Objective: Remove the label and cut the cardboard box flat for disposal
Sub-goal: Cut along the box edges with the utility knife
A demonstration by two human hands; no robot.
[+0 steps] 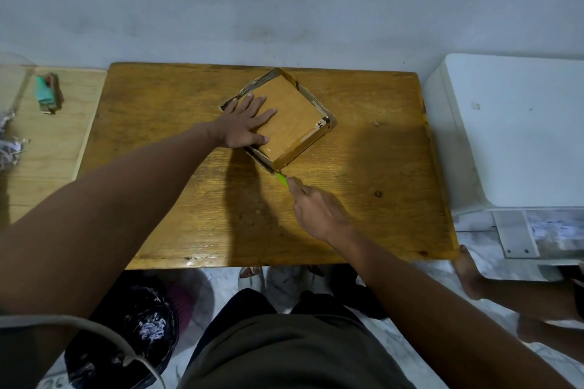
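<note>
A small brown cardboard box lies turned like a diamond on the wooden table, its taped top face up and a small white label scrap marked "34" at its right corner. My left hand presses flat on the box's left half, fingers spread. My right hand grips a green-handled cutter whose tip touches the box's near bottom corner. The blade itself is too small to make out.
A lighter wooden surface at the left holds a teal and brown object and shredded paper. A white appliance stands right of the table. A black bag lies on the floor, and another person's bare foot is at the right.
</note>
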